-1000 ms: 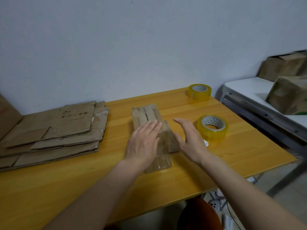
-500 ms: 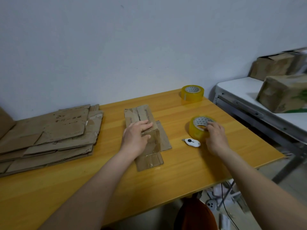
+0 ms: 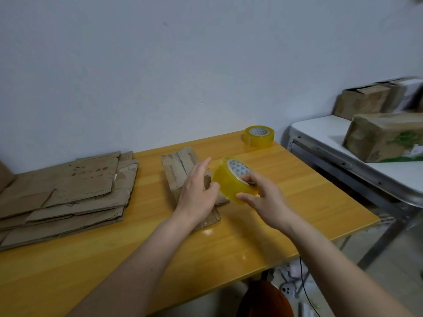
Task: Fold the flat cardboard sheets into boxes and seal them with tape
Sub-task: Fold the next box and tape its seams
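A small folded cardboard box lies on the yellow table at its middle. My right hand grips a yellow tape roll, lifted off the table and tilted just right of the box. My left hand hovers over the box with fingers relaxed, its fingertips close to the roll's left side. Whether it touches the roll or the box is unclear. A stack of flat cardboard sheets lies at the left.
A second yellow tape roll stands at the table's far right corner. To the right, a white table carries several taped boxes. An orange-brown stool and cables sit below the table's near edge.
My right hand has picked the tape roll up from the table and brought it left toward the box. My left hand has lifted off the box top. The white cutter is out of sight.
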{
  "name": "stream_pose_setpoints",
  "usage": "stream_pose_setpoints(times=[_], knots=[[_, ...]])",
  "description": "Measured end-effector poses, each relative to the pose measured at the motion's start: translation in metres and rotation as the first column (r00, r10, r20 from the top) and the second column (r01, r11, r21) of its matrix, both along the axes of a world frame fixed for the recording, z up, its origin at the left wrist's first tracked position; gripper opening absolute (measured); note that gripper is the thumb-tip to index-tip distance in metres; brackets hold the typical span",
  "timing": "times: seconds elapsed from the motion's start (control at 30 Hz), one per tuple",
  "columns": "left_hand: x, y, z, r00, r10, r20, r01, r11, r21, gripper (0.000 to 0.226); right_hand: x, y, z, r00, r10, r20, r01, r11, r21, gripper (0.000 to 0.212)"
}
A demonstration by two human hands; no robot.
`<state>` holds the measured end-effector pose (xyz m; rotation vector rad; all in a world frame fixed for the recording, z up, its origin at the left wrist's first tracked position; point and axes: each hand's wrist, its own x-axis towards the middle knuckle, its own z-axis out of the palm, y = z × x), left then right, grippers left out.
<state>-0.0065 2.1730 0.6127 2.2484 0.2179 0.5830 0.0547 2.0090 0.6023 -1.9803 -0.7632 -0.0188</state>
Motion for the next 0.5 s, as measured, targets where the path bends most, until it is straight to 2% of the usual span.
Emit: stream_pose_setpoints(times=[0.07, 0.13, 0.27, 0.37, 0.5], knots=[[-0.008, 0.001, 0.0, 0.999, -0.024, 0.042, 0.026, 0.999, -0.032, 0.056, -0.007, 0.003, 0.004, 0.999, 0.03, -0.024, -0.03, 0.999, 0.029, 0.016], [-0.02, -0.001, -0.007, 0.994, -0.037, 0.104, 0.032, 0.998, 0.05, 0.05, -0.011, 0.008, 0.008, 0.998, 0.03, -0.055, -0.028, 0.999, 0.042, 0.016], [-0.038, -0.01, -0.024, 0.971, 0.052, 0.234, -0.1, 0.976, 0.196, 0.043, -0.017, 0.02, 0.01, 0.996, -0.002, -0.088, 0.005, 0.999, 0.041, 0.016], [-0.042, -0.014, -0.026, 0.962, 0.089, 0.258, -0.124, 0.985, 0.124, 0.032, -0.021, 0.026, 0.01, 0.995, -0.046, -0.092, 0.048, 0.999, 0.017, 0.018], [-0.041, -0.018, -0.021, 0.973, 0.12, 0.195, -0.117, 0.993, -0.03, 0.017, -0.025, 0.031, 0.015, 0.995, -0.078, -0.062, 0.075, 0.996, -0.043, 0.017]])
